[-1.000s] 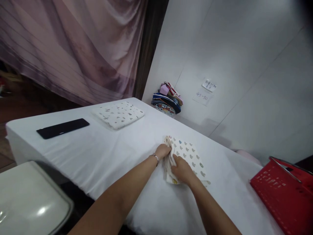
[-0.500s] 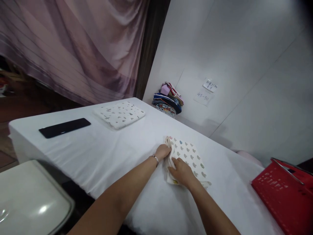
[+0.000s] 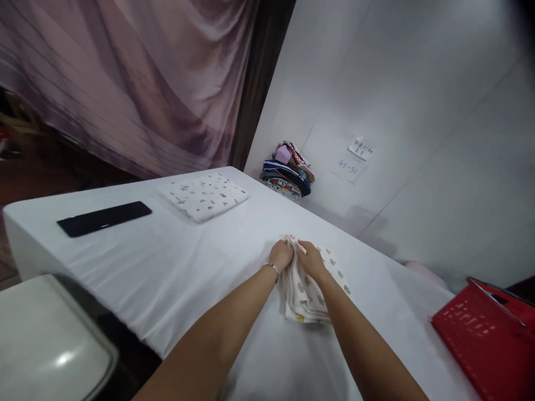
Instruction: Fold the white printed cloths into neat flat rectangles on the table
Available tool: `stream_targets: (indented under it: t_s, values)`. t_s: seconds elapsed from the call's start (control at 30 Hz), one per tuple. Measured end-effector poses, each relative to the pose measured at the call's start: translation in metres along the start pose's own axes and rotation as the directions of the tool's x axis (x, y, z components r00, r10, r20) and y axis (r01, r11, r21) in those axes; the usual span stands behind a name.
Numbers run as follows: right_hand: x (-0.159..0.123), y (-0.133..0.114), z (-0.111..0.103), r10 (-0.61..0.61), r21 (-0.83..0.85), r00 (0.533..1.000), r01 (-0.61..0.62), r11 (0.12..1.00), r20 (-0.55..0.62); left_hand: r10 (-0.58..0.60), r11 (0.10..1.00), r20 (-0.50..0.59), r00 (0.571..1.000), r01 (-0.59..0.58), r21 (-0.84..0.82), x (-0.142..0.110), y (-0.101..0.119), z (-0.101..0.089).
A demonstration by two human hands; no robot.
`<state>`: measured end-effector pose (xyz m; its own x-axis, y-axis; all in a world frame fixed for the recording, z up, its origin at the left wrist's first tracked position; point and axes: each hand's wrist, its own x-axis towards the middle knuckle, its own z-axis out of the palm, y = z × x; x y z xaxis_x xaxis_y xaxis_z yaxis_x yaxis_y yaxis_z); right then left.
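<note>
A small white cloth with a grey heart print (image 3: 304, 291) lies folded on the white table (image 3: 175, 262) in front of me. My left hand (image 3: 281, 254) pinches its far left corner, fingers closed on the fabric. My right hand (image 3: 311, 259) is right beside it at the same far edge, fingers curled on the cloth, with my forearm lying across the cloth's right half.
A second folded white printed cloth (image 3: 203, 195) lies at the far left of the table, a black phone (image 3: 99, 218) nearer the left edge. A pile of coloured fabrics (image 3: 287, 170) sits against the wall. A red basket (image 3: 489, 334) is at the right, a white chair (image 3: 45, 340) lower left.
My right hand moved from the cloth's near left edge up to its far corner beside my left hand. The cloth now looks narrower and bunched.
</note>
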<state>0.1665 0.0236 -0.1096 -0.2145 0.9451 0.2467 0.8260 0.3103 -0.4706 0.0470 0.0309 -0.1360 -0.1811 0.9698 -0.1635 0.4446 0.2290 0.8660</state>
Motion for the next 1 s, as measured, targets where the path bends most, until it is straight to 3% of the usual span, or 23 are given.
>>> stream_targets:
  t_s: [0.17, 0.33, 0.8, 1.0]
  values:
    - [0.028, 0.003, 0.02, 0.027, -0.06, 0.999, -0.028, 0.998, -0.018, -0.037, 0.995, -0.061, 0.997, 0.031, -0.096, 0.008, -0.008, 0.006]
    - [0.042, 0.005, 0.035, 0.047, -0.011, 0.999, -0.047, 0.999, -0.02, -0.043, 0.987, -0.075, 0.996, 0.03, -0.159, 0.014, -0.017, 0.011]
    - [0.03, 0.023, 0.052, -0.054, 0.061, 0.997, 0.057, 0.997, -0.06, -0.021, 0.969, -0.103, 0.994, -0.005, -0.248, 0.016, -0.022, 0.012]
    - [0.014, 0.017, 0.051, -0.006, 0.046, 0.997, 0.003, 0.999, 0.071, 0.015, 0.965, -0.13, 0.991, -0.049, -0.259, 0.016, -0.026, 0.013]
